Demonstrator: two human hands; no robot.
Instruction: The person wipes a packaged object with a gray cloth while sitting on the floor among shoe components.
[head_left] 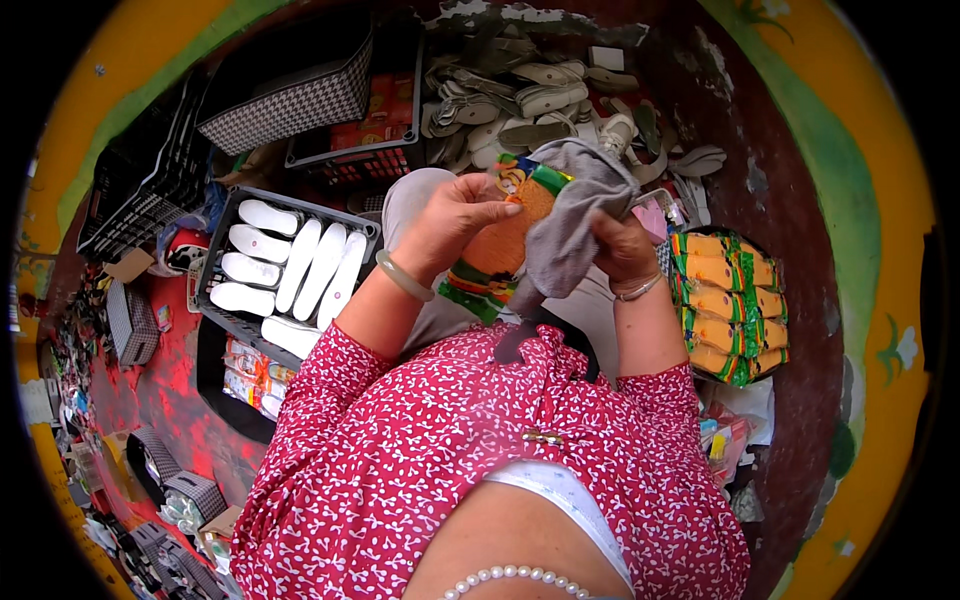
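Note:
Above my lap I hold up a colourful plastic packet (480, 265), green, yellow and printed, with an orange-brown area showing in its middle. My left hand (465, 215) is closed in a pinch at the packet's left side, a pale bangle on its wrist. A crumpled grey cloth (575, 215) covers the packet's right part and hangs down beside it. My right hand (625, 250) is closed on this cloth; whether it also grips the packet behind is hidden.
On the left, a black crate (225, 300) holds white insoles (298, 270). At right, a round container carries stacked orange-and-green packets (725, 305). Worn shoes and soles (540, 95) are heaped ahead, near a checked basket (290, 105) and a dark crate (400, 140).

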